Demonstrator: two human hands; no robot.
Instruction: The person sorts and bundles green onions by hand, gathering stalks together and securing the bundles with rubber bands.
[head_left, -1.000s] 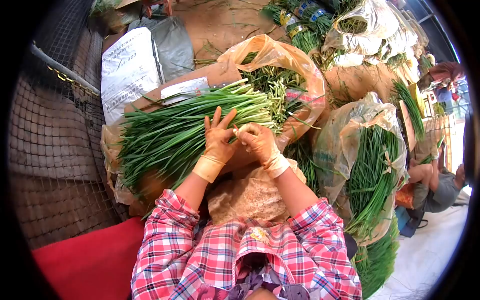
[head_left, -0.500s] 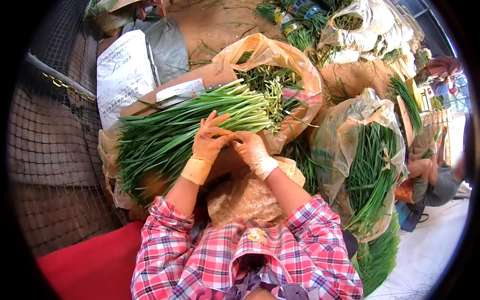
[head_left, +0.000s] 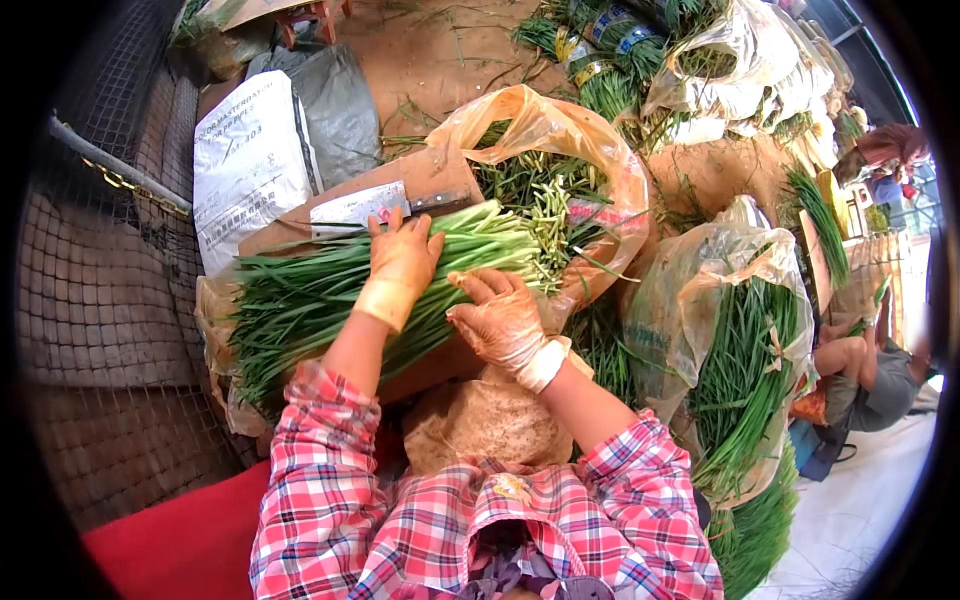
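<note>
A large pile of green chives [head_left: 300, 290] lies across a cardboard sheet [head_left: 420, 172], its pale stem ends to the right. My left hand [head_left: 402, 258], in a thin stained glove, rests on top of the pile with fingers stretched out. My right hand [head_left: 500, 322], also gloved, is at the near edge of the stems, fingers bent and apart, thumb separate. I see nothing held in it. Behind the pile lies a cleaver [head_left: 350, 205] with a dark handle. Trimmed stem ends [head_left: 548, 220] sit in an orange plastic bag [head_left: 618, 165] beside the stems.
A white printed sack [head_left: 255, 165] stands at the back left by a wire mesh fence [head_left: 100, 290]. On the right, a clear plastic bag [head_left: 665, 290] holds more chives. Tied bundles [head_left: 610, 45] lie at the back. Another person [head_left: 880, 375] sits at far right.
My hands were together, fingertips meeting above the near edge of the chives. Now they are apart: the left has moved up onto the pile, and the cleaver's handle shows more.
</note>
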